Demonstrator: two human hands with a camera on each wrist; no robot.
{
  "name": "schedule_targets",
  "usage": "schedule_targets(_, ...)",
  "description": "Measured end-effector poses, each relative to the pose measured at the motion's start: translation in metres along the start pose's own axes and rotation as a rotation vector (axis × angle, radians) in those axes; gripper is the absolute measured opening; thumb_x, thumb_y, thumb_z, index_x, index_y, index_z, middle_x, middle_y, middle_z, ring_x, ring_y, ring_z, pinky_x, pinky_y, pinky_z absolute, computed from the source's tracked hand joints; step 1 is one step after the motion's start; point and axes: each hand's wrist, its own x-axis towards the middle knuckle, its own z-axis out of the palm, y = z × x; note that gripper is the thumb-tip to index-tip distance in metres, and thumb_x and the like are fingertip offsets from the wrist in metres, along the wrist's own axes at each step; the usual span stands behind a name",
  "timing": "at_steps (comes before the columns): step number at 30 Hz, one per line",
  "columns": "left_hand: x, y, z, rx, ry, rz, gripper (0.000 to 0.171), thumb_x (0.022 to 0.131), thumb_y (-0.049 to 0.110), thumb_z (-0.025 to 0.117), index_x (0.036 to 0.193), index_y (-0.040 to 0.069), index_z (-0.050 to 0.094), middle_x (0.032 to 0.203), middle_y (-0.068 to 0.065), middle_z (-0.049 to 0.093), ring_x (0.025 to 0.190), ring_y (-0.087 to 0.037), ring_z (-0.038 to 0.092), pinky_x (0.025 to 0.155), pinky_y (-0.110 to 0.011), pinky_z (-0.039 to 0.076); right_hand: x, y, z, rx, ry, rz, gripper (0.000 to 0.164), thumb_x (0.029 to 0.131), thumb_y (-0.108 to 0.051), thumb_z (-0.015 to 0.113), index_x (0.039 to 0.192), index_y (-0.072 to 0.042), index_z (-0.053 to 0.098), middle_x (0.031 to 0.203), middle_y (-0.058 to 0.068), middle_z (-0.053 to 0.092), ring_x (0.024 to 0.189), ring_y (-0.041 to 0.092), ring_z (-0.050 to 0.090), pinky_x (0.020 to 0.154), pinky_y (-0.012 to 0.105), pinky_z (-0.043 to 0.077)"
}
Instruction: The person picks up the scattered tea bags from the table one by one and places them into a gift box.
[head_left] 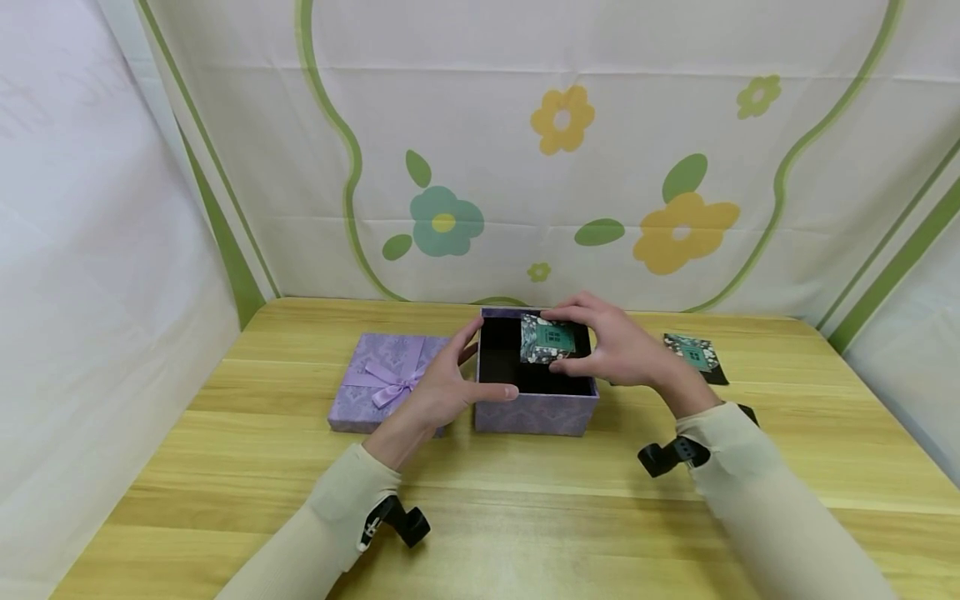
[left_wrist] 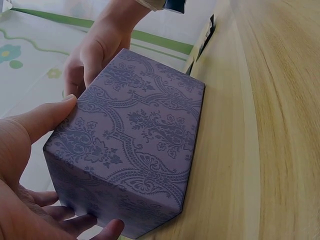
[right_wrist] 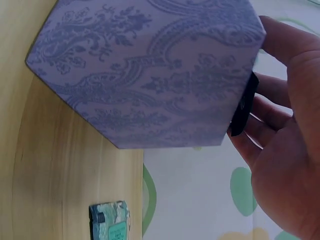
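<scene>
A purple patterned gift box (head_left: 531,415) stands uncovered on the table, its inside black. My left hand (head_left: 444,385) holds its left side, the thumb along the front rim and the fingers against the left wall, as the left wrist view also shows of the box (left_wrist: 135,130). My right hand (head_left: 611,340) pinches a small flat packet (head_left: 546,340), floral with a green label, over the box opening. In the right wrist view the packet's dark edge (right_wrist: 245,107) shows beside the box rim.
Left of the box lies its purple lid (head_left: 358,410) with a ribbon bow, partly behind my left hand. More floral packets (head_left: 693,353) lie on the wooden table (head_left: 525,517) at the right. A white curtain (head_left: 480,100) with printed flowers hangs behind the table.
</scene>
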Motion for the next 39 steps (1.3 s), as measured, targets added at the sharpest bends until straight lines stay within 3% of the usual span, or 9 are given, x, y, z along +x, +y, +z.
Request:
schedule_targets(14, 0.001, 0.001, 0.000, 0.001, -0.001, -0.001, 0.114, 0.082, 0.027, 0.093, 0.169, 0.040, 0.021, 0.178, 0.009, 0.017, 0.165, -0.030, 0.022, 0.125, -0.062, 0.035, 0.012, -0.004, 0.017, -0.068, -0.058, -0.022, 0.067, 0.089, -0.031, 0.087, 0.148, -0.010, 0.063, 0.143, 0.010, 0.059, 0.133, 0.033, 0.057, 0.112, 0.057, 0.048)
schedule_targets(25, 0.000, -0.001, 0.000, -0.009, -0.012, 0.001, 0.114, 0.083, 0.026, 0.093, 0.170, 0.040, 0.020, 0.178, 0.008, 0.015, 0.166, -0.029, 0.021, 0.124, -0.060, 0.038, 0.017, -0.006, 0.022, -0.125, -0.128, 0.013, 0.062, 0.091, -0.030, 0.085, 0.146, -0.011, 0.064, 0.143, 0.010, 0.060, 0.129, 0.034, 0.060, 0.108, 0.055, 0.051)
schedule_targets(39, 0.000, 0.001, 0.001, -0.001, -0.003, -0.004, 0.114, 0.082, 0.025, 0.093, 0.169, 0.041, 0.021, 0.178, 0.009, 0.017, 0.166, -0.028, 0.022, 0.127, -0.062, 0.032, 0.018, -0.005, 0.027, -0.206, -0.130, -0.032, 0.053, 0.092, -0.023, 0.083, 0.140, -0.008, 0.070, 0.137, 0.011, 0.066, 0.127, 0.036, 0.062, 0.113, 0.061, 0.044)
